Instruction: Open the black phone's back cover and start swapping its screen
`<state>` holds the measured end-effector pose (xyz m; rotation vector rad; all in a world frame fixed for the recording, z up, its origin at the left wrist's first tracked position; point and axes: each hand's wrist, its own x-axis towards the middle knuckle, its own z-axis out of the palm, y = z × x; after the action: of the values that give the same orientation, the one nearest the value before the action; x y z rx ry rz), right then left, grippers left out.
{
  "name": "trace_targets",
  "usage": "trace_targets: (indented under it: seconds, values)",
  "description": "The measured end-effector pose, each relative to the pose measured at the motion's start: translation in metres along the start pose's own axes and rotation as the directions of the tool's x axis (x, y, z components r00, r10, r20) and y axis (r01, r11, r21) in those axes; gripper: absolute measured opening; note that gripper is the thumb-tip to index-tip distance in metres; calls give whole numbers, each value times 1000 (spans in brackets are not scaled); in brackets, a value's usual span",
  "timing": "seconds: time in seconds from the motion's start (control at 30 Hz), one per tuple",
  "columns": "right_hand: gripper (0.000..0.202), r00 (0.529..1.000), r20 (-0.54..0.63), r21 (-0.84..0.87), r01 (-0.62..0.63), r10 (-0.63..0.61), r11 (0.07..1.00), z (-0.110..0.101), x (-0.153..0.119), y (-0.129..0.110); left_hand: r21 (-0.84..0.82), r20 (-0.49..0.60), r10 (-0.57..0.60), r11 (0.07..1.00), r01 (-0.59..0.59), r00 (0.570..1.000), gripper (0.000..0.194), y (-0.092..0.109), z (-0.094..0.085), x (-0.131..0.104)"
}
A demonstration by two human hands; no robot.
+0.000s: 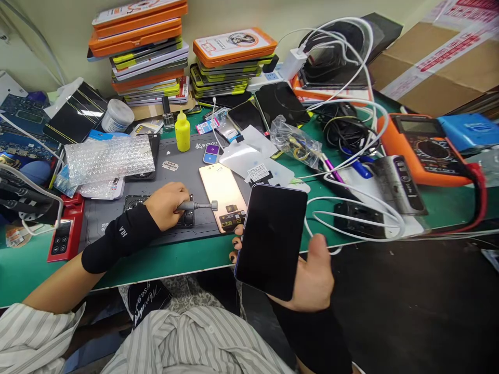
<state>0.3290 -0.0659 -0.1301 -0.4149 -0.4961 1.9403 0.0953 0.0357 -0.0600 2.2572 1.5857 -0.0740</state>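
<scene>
My left hand (167, 205) is closed around a grey screwdriver (200, 205), which lies nearly level and points right. Under that hand is an opened phone body (188, 217) on a dark work mat (163, 148), mostly hidden by the hand and wrist. In my right hand (315, 280) I hold a smartphone (273, 239) with its dark screen facing up, over the table's front edge. Between the two hands, a shiny copper-coloured phone panel (224, 192) lies on the mat, with a black section at its lower end.
A yellow bottle (182, 132), clear film sheets (249, 156) and bubble wrap (111, 158) lie behind my hands. Stacked orange boxes (234, 47) stand by the wall. White cables (366, 208), an orange multimeter (424, 150) and a cardboard box (429, 67) crowd the right. A red device (66, 228) sits left.
</scene>
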Motion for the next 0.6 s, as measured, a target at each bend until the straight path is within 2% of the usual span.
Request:
trace_targets:
  seconds: [0.1,0.2,0.33,0.4,0.6]
  values:
    - [47,998,59,-40,16,-13,999,-6,-4,2,15,11,11,1000,-11,1000,23,2,-1,1]
    - [48,997,83,-128,5,6,992,-3,-4,3,34,28,9,999,-10,1000,22,5,-4,4]
    - [46,998,-20,-248,50,-56,968,11,-3,3,39,39,4,999,-6,999,21,8,-8,5]
    - [47,996,-55,-245,55,-70,968,16,-3,2,35,38,7,999,-8,999,21,7,-8,5]
    - [50,997,-27,-189,71,-77,979,16,-3,2,5,1,21,1000,-21,1000,20,2,-4,4]
